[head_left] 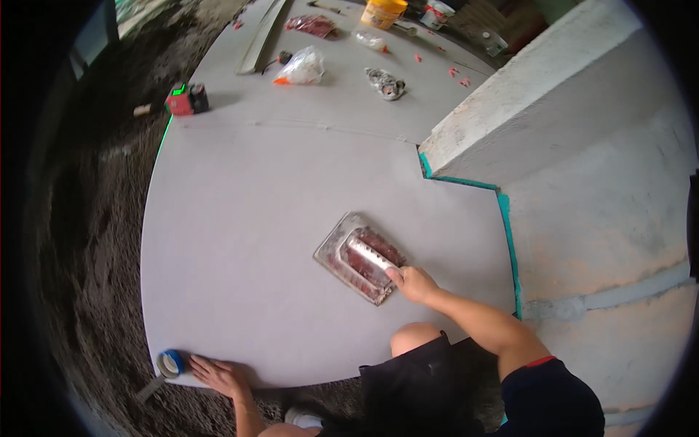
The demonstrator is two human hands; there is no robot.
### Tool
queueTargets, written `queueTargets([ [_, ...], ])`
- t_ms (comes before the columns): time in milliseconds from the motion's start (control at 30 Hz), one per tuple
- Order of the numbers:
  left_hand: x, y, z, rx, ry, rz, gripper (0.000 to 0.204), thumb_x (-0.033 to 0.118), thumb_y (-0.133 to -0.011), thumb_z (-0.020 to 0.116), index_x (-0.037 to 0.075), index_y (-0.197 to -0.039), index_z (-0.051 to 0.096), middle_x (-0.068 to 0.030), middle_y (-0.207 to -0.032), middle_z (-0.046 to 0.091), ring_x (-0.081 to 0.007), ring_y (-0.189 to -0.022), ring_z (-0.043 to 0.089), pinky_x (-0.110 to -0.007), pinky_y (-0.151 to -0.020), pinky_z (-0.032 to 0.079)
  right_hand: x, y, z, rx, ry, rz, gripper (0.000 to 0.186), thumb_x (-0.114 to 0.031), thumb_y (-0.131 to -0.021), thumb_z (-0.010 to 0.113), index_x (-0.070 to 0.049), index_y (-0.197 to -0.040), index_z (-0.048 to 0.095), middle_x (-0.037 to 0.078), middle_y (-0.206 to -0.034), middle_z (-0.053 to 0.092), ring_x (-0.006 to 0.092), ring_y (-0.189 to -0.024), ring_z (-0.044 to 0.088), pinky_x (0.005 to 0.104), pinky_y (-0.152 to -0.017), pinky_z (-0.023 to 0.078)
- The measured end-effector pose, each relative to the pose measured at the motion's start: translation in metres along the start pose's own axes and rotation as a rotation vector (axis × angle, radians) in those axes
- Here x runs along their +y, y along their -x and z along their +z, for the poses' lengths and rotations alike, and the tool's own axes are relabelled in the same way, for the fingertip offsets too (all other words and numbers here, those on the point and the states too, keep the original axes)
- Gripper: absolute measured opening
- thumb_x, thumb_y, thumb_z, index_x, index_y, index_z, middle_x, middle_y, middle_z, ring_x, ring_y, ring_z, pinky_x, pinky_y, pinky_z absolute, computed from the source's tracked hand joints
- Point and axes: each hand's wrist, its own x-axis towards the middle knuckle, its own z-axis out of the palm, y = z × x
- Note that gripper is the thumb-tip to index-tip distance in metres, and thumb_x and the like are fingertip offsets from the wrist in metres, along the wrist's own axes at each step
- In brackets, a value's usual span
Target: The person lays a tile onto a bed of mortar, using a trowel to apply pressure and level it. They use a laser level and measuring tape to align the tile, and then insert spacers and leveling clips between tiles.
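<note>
Lying flat on the tile: a rectangular hand tool [362, 258] with a greyish plate, a dark red middle and a pale, holed bar handle [371, 251], right of the tile's centre
Right hand: curled around the near end of that handle [415, 283]
Left hand: laid palm down, fingers stretched out, at the tile's near left corner [220, 376]
Beside the left fingers: a round, blue-rimmed object [170, 363], a grey strip reaching from it over the dirt
Tile: large, smooth, pale grey [240, 240]
Left edge: dark, crumbly dirt [95, 240]
Right edge: a teal strip [508, 240] along the foot of a rough whitish wall [524, 102]
Far left corner: a red and black laser level [188, 100] showing green light
Beyond the seam: a clear plastic bag [304, 67], crumpled see-through plastic [386, 84] and a yellow bucket [380, 16]
</note>
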Motion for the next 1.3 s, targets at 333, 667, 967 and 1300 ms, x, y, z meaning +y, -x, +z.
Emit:
queueTargets([
  [333, -0.003, 0.000, -0.006, 0.079, 0.140, 0.018, 0.053, 0.024, -0.100, 0.034, -0.003, -0.147, 0.033, -0.0273, -0.146, 0.038, -0.0436, -0.135, 0.036, -0.049, -0.116, 0.025, 0.068, -0.002, 0.034, 0.133, -0.197, 0.219, 0.081, -0.071, -0.093, 0.034, 0.003, -0.088, 0.066, 0.025, -0.083, 0.067, 0.0404, -0.083, 0.065, 0.0490, -0.075, 0.048],
  [667, -0.012, -0.010, -0.012, -0.185, 0.305, 0.122, 0.091, 0.057, -0.094, 0.045, -0.010, -0.148, 0.017, -0.0316, -0.153, 0.024, -0.0450, -0.142, 0.024, -0.052, -0.118, 0.019, 0.182, 0.116, 0.110, 0.292, -0.477, 0.692, 0.091, -0.073, -0.093, 0.031, 0.010, -0.095, 0.067, 0.028, -0.086, 0.068, 0.0383, -0.084, 0.068, 0.0466, -0.074, 0.051],
  [967, 0.008, 0.016, -0.053, -0.493, -0.151, 0.284, 0.097, 0.059, -0.090, 0.050, -0.010, -0.148, 0.016, -0.0319, -0.153, 0.023, -0.0442, -0.143, 0.024, -0.051, -0.118, 0.019, 0.153, 0.116, 0.041, 0.284, -0.811, 0.631, 0.069, -0.069, -0.094, 0.040, -0.006, -0.070, 0.056, 0.005, -0.053, 0.051, 0.0182, -0.040, 0.050, 0.0364, -0.039, 0.041],
  [1300, 0.055, 0.017, -0.084, -0.467, -0.375, 0.333, 0.104, 0.062, -0.085, 0.056, -0.010, -0.148, 0.016, -0.0323, -0.153, 0.022, -0.0433, -0.143, 0.024, -0.051, -0.117, 0.020, 0.102, 0.160, 0.042, 0.326, -0.524, 0.523, 0.078, -0.063, -0.098, 0.028, 0.003, -0.089, 0.069, 0.030, -0.085, 0.066, 0.0454, -0.090, 0.065, 0.0489, -0.079, 0.050],
])
